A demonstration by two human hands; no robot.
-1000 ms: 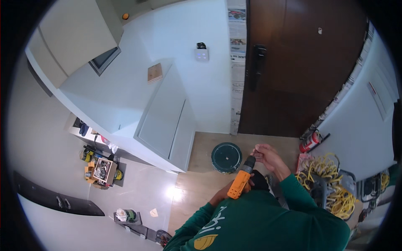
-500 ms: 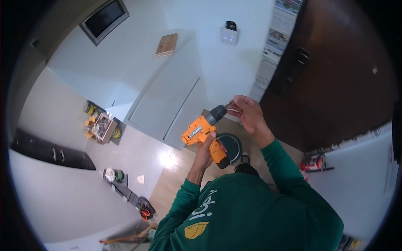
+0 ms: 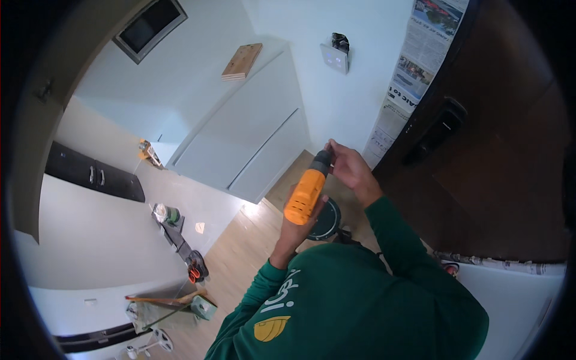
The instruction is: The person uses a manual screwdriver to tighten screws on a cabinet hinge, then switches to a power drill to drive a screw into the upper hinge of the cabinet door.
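An orange cordless drill (image 3: 307,189) with a black chuck (image 3: 322,159) is held up in front of me, its chuck end tilted away and its rounded back facing me. My left hand (image 3: 295,231) is wrapped around its grip, which the drill body mostly hides. At the chuck's tip, my right hand (image 3: 353,170) has its thumb and fingers pinched together. Whatever those fingers hold is too small and too covered to make out. Below the drill, partly behind it, is a round dark green tub (image 3: 329,221) on the floor.
Ahead stands a white cabinet (image 3: 264,144) with a wooden block (image 3: 242,62) on top. A wall switch panel (image 3: 335,58) hangs off the wall. On the right is a dark brown door (image 3: 498,162) with newspaper (image 3: 403,90) along its edge. Orange-handled scissors (image 3: 194,274) lie at left.
The drill has turned from showing its side to showing its back end, with its chuck pointing farther away. My right hand stays at the chuck. The whole view has shifted.
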